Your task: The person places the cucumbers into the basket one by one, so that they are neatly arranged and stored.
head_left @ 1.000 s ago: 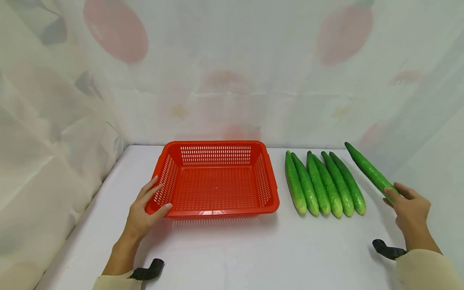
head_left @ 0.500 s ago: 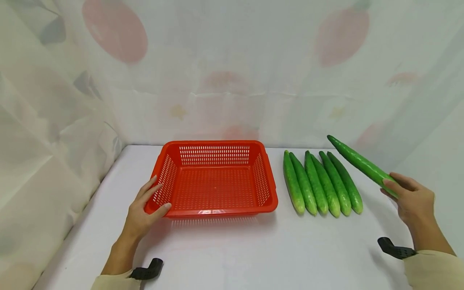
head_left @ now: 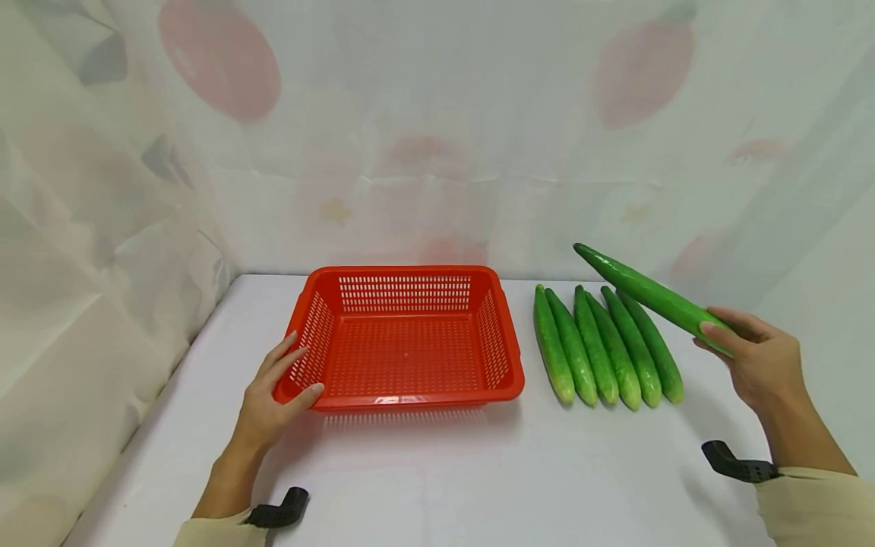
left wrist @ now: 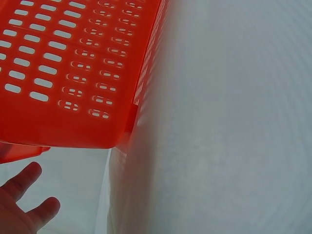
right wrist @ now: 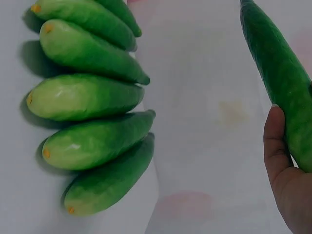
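Note:
My right hand (head_left: 762,361) grips a long green cucumber (head_left: 649,292) by its near end, thumb along it. Raised off the table, this cucumber slants up to the left, its far tip above the row. In the right wrist view the thumb presses the held cucumber (right wrist: 278,63); the other fingers are mostly hidden. Several cucumbers (head_left: 595,346) lie side by side left of that hand. My left hand (head_left: 270,406) rests at the left front corner of a red plastic basket (head_left: 403,399), fingers spread and fairly straight over its rim. The left wrist view shows fingertips beside the basket wall (left wrist: 58,122).
The basket, with slotted sides, stands on a white table (head_left: 437,479), left of the cucumber row. A patterned white curtain (head_left: 424,205) hangs behind the table and another sheet (head_left: 102,251) along the left. Dark wrist mounts (head_left: 280,510) sit on both arms.
The right hand has lifted the cucumber and turned it; its far tip has swung left over the row. The left hand, basket and lying cucumbers have stayed in place.

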Tool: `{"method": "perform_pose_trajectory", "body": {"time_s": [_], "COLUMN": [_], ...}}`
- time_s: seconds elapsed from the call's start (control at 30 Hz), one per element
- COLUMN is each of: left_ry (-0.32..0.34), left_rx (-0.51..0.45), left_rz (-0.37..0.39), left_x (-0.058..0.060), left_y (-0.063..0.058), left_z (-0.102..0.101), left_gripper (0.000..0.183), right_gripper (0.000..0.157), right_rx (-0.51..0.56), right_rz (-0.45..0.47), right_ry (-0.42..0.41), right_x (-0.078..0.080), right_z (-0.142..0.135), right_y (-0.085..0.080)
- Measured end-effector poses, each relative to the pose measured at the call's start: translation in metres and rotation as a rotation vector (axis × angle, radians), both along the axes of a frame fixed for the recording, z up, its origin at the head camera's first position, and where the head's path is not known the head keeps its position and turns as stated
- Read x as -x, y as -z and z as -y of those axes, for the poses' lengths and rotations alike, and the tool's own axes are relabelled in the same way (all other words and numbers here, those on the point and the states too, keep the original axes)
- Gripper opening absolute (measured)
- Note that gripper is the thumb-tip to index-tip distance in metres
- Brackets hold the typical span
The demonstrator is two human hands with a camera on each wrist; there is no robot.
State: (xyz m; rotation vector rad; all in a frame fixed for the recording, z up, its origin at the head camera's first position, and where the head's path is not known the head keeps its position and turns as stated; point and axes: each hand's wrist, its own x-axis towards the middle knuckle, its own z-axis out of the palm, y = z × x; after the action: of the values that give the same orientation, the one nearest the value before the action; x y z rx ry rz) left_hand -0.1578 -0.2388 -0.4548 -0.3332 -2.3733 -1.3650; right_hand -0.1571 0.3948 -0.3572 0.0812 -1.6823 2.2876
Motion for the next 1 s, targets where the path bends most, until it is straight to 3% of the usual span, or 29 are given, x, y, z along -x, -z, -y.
{"method": "perform_pose_trajectory", "body": {"time_s": [0.53, 0.8, 1.0], "left_ry": [-0.007, -0.004, -0.009], "left_rx": [0.002, -0.006, 0.015], "left_rz": [0.030, 0.047, 0.040], "left_x": [-0.001, -0.009, -0.002], "left_y": [-0.001, -0.020, -0.008], "left_z": [-0.001, -0.010, -0.003], "left_gripper": [0.062, 0.059, 0.062], "right_gripper": [0.031, 0.033, 0.032], "right_rx": [0.035, -0.015, -0.100], "right_rz": [-0.222, -0.240, -0.238], "right_ry": [-0.266, -0.338, -0.347], "right_x": [0.002, 0.004, 0.006], "right_z": [0.039, 0.054, 0.067], "right_y": [-0.020, -0.024, -0.026]}}
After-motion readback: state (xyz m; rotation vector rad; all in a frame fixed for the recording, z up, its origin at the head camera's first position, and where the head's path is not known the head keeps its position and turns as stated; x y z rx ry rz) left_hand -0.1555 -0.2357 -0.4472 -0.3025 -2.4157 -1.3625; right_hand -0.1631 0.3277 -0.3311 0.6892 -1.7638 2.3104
